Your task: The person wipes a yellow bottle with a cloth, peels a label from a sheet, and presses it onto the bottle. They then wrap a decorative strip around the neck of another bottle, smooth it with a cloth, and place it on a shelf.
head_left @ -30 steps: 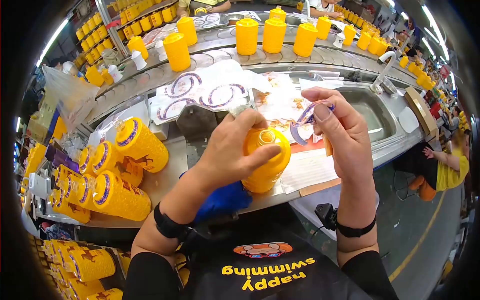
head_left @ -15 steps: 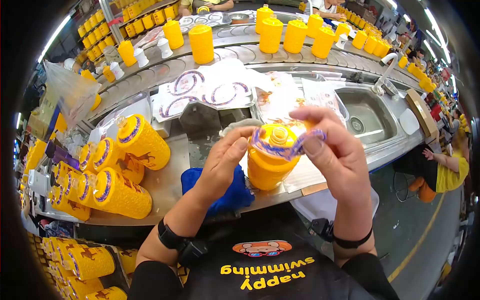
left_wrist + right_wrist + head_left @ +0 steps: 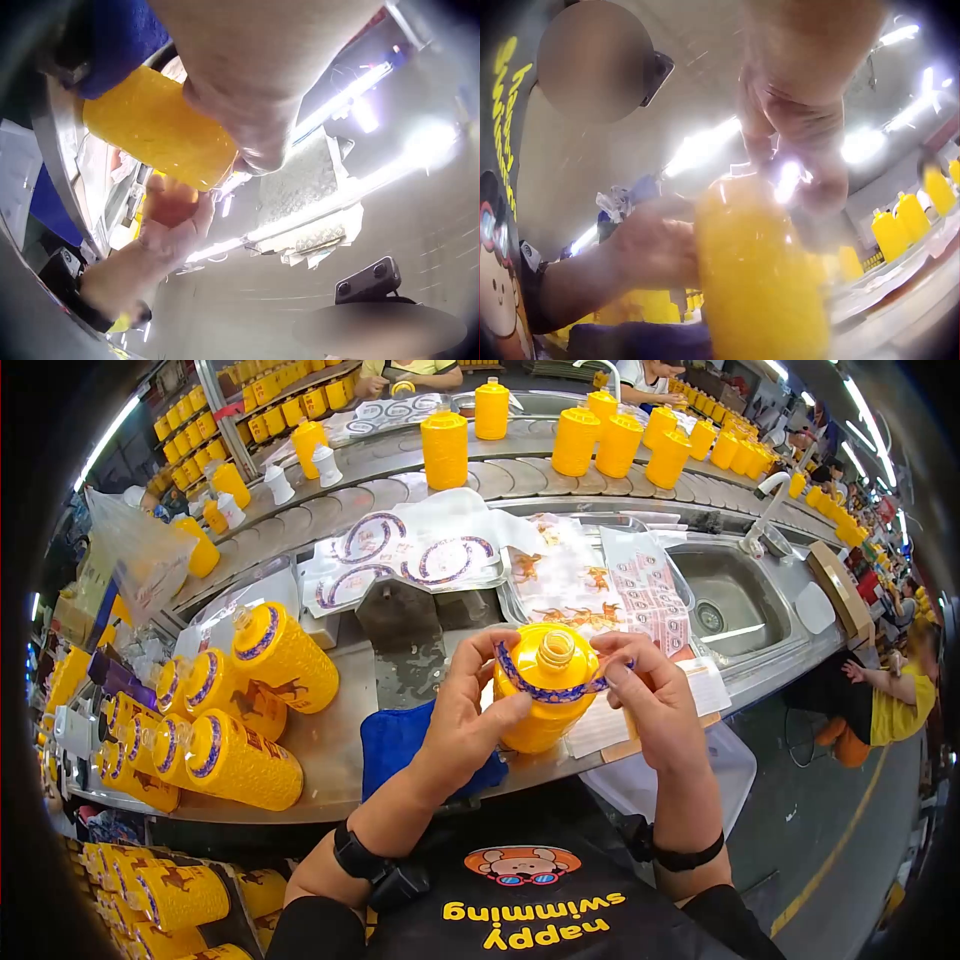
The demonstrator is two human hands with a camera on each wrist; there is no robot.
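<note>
A yellow bottle (image 3: 540, 732) with a clear neck stands upright at the table's front edge; it also shows in the left wrist view (image 3: 157, 127) and the right wrist view (image 3: 754, 277). A curved blue-and-purple patterned strip (image 3: 550, 693) lies across the front of its shoulder. My left hand (image 3: 465, 710) pinches the strip's left end, its thumb at the bottle's front. The right end is pinched between thumb and fingers of my right hand (image 3: 655, 705). In the wrist views the strip cannot be made out.
Yellow bottles with patterned bands (image 3: 240, 755) lean together at left. A blue cloth (image 3: 385, 750) lies beside the bottle. Behind are sheets of curved strips (image 3: 400, 555), sheets with horse prints (image 3: 560, 575), a sink (image 3: 735, 600) and a conveyor (image 3: 520, 472) carrying bottles.
The strip, held up at the right hand earlier, has come down onto the bottle's front. My left hand has moved from the bottle's top to the strip's left end. Bottles on the conveyor have shifted right.
</note>
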